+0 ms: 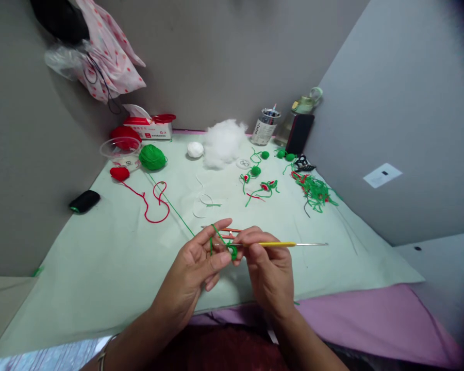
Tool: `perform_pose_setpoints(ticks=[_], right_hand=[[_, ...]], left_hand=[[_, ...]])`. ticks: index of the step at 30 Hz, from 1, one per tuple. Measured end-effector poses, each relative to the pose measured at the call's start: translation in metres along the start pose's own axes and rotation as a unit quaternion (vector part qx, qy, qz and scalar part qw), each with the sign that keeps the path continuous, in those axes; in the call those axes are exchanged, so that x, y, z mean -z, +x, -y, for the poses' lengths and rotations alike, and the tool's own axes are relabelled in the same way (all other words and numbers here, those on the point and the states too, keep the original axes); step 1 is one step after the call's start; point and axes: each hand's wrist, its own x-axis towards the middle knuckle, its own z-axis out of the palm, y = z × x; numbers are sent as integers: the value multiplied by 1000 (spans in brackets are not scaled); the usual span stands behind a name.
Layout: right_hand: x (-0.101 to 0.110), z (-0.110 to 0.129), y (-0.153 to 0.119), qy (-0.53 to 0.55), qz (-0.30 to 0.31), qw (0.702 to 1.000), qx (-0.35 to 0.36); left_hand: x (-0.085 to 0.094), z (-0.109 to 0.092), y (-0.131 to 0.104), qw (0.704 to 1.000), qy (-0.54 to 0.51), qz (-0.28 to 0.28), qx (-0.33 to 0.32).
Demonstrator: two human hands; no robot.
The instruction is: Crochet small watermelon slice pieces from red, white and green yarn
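Observation:
My left hand [195, 265] pinches a small green crocheted piece [233, 251] between thumb and fingers, with green yarn looped over its raised index finger. My right hand [268, 268] grips a crochet hook [276, 244] with a yellow handle; its tip reaches to the green piece. From my left hand a strand of green yarn [178, 212] runs back to the green yarn ball [152, 157]. Just behind my fingers lie small orange-handled scissors [232, 231], partly hidden by my hands.
White stuffing [225, 143] and a white ball [195, 150] lie at the back. Red yarn [119, 174] and a tissue box [150, 129] stand left. Small green pieces [268, 186], a yarn tangle [317, 193], a pen can [265, 128] and a phone [300, 133] are right.

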Motion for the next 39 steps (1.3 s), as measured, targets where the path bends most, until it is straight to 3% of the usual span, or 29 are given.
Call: perform_pose_setpoints(ticks=[8,13,16,18,19,20,22,26,29,32,35,39], right_hand=[[0,-4,-3,-24,-14,1000,1],[1,-5,-7,-135,-27,989,58],[4,-6,-12,-305,13,936,174],[5,-7,-15,-395,42,885,244],[6,-6,-15,-407,44,874,260],[7,-6,-15,-397,41,880,256],[8,-2,-11,-327,11,922,206],[10,7,-3,-135,-51,987,78],[7,9,-2,-69,-25,997,31],[3,7,-5,-134,2,989,57],[3,6,-7,-156,-12,986,65],[7,10,-5,-89,-1,996,-3]], left_hand=[[1,3,0,999,-28,-29,-28],[5,7,1,994,33,-69,-75],[6,10,-1,991,67,-75,-87],[5,10,-2,996,42,-52,-52],[5,9,-2,999,18,-35,-23],[5,7,-1,1000,-9,-18,7],[6,2,0,997,-50,8,50],[10,-7,-1,997,-65,21,46],[8,-5,-3,998,-38,27,35],[3,1,-3,999,-5,29,28],[3,3,-2,1000,21,4,15],[5,1,-3,998,53,-25,-11]])
